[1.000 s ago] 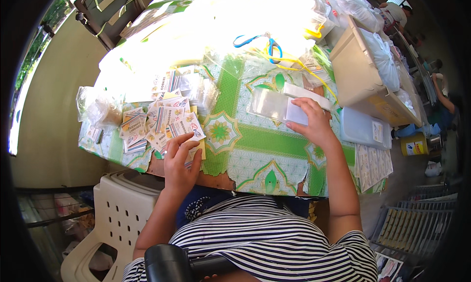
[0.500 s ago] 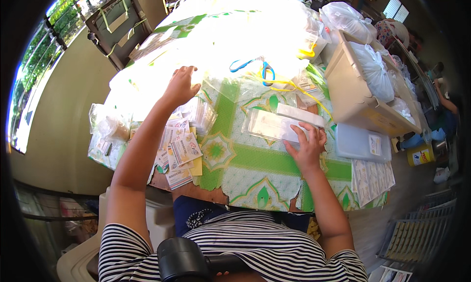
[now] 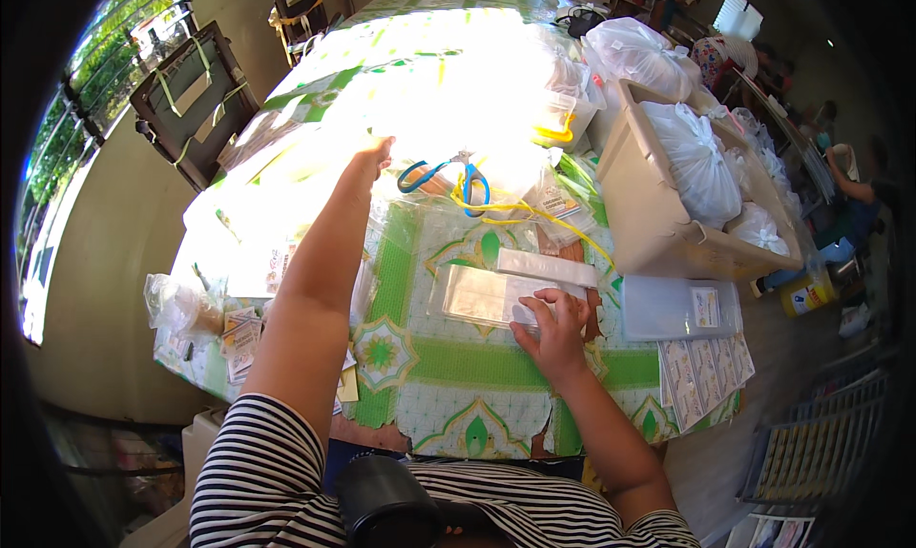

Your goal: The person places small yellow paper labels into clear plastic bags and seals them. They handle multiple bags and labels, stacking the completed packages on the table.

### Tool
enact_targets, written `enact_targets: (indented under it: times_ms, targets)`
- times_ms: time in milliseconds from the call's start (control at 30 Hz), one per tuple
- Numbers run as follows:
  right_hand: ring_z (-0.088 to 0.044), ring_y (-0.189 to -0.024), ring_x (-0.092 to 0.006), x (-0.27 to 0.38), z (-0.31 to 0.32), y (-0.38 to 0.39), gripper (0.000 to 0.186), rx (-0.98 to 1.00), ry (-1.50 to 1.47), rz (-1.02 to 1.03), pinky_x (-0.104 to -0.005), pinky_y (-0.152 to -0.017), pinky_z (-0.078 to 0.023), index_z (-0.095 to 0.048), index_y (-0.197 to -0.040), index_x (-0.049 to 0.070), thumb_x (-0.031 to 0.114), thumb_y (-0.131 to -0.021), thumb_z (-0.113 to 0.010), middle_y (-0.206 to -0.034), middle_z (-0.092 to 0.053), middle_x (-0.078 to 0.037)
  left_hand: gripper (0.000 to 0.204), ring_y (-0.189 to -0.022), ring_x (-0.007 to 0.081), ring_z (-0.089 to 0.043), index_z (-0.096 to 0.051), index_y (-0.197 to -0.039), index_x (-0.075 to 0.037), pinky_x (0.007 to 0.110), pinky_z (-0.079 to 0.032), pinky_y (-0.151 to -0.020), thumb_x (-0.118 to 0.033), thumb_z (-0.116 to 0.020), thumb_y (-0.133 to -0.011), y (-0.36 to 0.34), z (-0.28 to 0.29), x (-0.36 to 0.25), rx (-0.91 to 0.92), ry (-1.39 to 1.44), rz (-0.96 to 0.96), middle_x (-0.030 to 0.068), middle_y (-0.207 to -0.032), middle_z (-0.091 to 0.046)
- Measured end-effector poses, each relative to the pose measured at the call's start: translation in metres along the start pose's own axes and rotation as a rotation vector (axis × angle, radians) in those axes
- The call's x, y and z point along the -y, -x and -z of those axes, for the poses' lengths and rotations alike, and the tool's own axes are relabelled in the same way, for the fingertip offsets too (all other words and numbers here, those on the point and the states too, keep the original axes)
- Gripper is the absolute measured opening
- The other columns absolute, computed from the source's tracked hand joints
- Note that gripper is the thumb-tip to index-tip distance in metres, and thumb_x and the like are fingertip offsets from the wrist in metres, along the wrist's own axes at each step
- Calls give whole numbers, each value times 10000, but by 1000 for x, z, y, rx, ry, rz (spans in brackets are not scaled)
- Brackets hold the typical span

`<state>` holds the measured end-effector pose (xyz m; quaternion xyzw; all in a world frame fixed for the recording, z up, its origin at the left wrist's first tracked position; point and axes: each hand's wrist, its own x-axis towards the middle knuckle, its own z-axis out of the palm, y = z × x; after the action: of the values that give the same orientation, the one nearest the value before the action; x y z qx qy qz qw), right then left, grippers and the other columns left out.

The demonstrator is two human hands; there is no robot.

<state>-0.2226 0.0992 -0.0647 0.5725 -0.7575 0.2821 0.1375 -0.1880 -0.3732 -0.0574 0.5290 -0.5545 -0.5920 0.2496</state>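
Your right hand, fingers loosely spread and pinching nothing visible, rests on clear plastic sleeves; they extend left of its fingertips, flat, apparently not yet lifted. Scissors lie right of your glare-washed left hand, its grip unclear.

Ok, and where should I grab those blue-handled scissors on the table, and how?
Probably by the left blue loop of the scissors, pinched at its outer rim, from the near left. The two loops spread apart toward the person's side, while the blades are lost in glare. The yellow strap runs by the right loop, so the left looks freer.
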Motion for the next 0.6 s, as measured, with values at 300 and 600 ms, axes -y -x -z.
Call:
enact_targets:
  times_ms: [300,600]
  targets:
    - [-499,-1099,-250,-1,0,-1,426,49,-15,-36,-478,-969,-296,-634,-1134,109,327,-789,-757,-1136,-520,-79,668,-1121,267,-570,-502,-1352,-43,385,-516,-898,-375,-748,-829,-46,-48,-8,-139,-227,-39,154,-1337,-523]
    - [-485,-1092,-285,0,3,-5,391,85,-79,-95,-442,-997,-302,-651,-1114,103,322,-803,-744,-1136,-526,-92,800,-1162,282,-538,-487,-1378,-55,410,-494,-920,-428,-818,-753,-36,-32,-32,67,-344,-247,151,-1391,-482]
